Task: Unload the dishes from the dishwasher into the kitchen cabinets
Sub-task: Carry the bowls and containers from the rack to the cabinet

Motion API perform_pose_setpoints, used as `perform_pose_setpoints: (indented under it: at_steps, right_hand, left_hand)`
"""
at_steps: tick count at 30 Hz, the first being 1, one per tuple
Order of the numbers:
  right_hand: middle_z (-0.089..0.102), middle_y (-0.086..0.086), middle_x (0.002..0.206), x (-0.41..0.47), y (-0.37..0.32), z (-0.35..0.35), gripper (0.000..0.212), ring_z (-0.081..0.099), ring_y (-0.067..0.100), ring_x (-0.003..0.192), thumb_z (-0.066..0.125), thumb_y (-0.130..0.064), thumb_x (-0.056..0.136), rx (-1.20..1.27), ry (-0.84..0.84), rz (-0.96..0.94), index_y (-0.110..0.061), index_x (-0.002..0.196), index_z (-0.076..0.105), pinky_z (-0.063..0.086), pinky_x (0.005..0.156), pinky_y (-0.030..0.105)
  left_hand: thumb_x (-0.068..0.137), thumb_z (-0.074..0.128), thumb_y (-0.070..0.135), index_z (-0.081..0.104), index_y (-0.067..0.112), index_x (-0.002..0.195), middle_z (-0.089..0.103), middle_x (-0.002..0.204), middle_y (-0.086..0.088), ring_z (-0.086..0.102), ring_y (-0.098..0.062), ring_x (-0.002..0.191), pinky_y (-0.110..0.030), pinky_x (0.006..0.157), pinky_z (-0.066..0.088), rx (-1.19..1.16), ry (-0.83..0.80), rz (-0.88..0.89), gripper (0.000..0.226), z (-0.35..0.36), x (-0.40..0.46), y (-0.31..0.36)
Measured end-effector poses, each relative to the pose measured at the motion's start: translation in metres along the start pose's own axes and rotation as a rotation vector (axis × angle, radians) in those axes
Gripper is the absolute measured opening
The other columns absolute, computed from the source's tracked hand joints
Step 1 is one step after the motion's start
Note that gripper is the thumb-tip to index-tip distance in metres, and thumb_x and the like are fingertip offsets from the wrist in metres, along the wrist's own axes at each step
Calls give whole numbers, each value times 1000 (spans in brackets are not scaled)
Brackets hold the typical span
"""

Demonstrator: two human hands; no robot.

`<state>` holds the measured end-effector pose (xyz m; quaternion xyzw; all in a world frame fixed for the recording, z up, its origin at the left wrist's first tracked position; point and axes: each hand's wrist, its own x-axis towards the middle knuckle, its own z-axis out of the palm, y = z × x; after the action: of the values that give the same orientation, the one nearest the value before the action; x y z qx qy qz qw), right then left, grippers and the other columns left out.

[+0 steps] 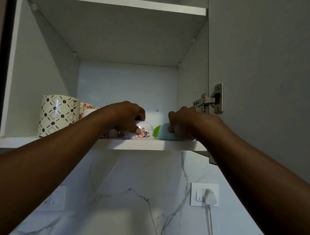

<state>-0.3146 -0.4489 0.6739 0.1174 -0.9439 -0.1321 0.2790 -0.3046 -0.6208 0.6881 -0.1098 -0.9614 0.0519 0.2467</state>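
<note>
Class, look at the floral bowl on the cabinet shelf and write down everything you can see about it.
The floral bowl is white and glossy, apparently ceramic, printed with pink flowers and dark leaves. It sits upside down, rim flat on the lower shelf near the front edge. The left hand grips it from above, thumb down its side. A green bowl stands close on its right; whether they touch is unclear. Its left part is hidden by the hand.

A glossy, ceramic-looking glaze is seen on the floral bowl and the patterned mug. A smooth matt finish is shown by the blue bowl. The shelf is faced in matt white laminate. The hinge is made of bright metal, and the wall is clad in polished marble-look panel.
</note>
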Motion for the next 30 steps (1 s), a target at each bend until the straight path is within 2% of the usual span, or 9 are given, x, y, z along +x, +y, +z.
perform_pose_setpoints:
  at_steps: [2, 6, 10, 16, 20, 25, 28, 30]
  right_hand:
    - [39, 22, 137, 4, -3, 5, 43, 39, 40, 127, 46, -22, 98, 41, 6, 27, -7, 137, 37, 38, 101, 45]
    - [48, 18, 131, 12, -7, 14, 36, 51, 35, 118, 48, -14, 96, 136, 7, -9, -5, 131, 43, 42, 90, 34]
    - [50, 20, 128, 15, -2, 24, 37, 50, 37, 116, 48, -17, 97, 181, 62, -26, -3, 130, 39, 41, 85, 36]
    - [54, 19, 124, 23, 4, 33, 39, 52, 35, 112, 48, -21, 96, 213, 79, -44, -4, 130, 39, 43, 88, 41]
    - [52, 18, 127, 25, 6, 32, 42, 53, 34, 114, 51, -21, 95, 220, 44, -44, -5, 132, 38, 43, 88, 38]
    - [54, 19, 124, 21, 11, 30, 36, 54, 36, 112, 48, -24, 96, 212, 71, -32, -5, 126, 46, 44, 85, 37]
    - [56, 19, 118, 12, 12, 31, 35, 54, 36, 108, 48, -30, 96, 240, 212, -28, -4, 119, 50, 43, 81, 37]
    - [56, 17, 114, 5, 10, 34, 31, 52, 34, 106, 48, -28, 96, 242, 379, -48, -5, 117, 51, 42, 81, 37]
  left_hand:
    - [84, 70, 28, 55, 17, 125, 58, 125, -4, 56, -23, 106, -33, 87, 49, 24, -2, -5, 45, 0, 2, 2]
    - [82, 71, 31, 56, 17, 125, 60, 124, -4, 58, -23, 104, -33, 86, 52, 35, -10, -18, 47, -1, 5, 3]
    - [86, 67, 29, 53, 16, 129, 57, 128, -4, 53, -22, 111, -26, 82, 40, 20, 44, -10, 47, 6, 3, 1]
    - [89, 62, 25, 53, 13, 131, 57, 130, -5, 51, -23, 116, -23, 84, 36, -6, 99, 8, 44, 14, -4, -3]
    - [89, 62, 20, 56, 8, 124, 59, 126, -9, 53, -26, 111, -25, 81, 38, 4, 123, 0, 38, 19, -5, 1]
    - [91, 59, 18, 55, 4, 122, 58, 128, -15, 53, -27, 109, -26, 81, 38, -50, 157, -49, 35, 26, -7, 3]
    - [87, 66, 21, 40, 11, 142, 48, 141, -14, 45, -29, 127, -30, 99, 38, -146, 234, -95, 61, 27, -14, 7]
    - [86, 68, 21, 37, 13, 143, 46, 143, -11, 41, -28, 131, -32, 103, 35, -186, 332, -111, 65, 28, -20, 9]
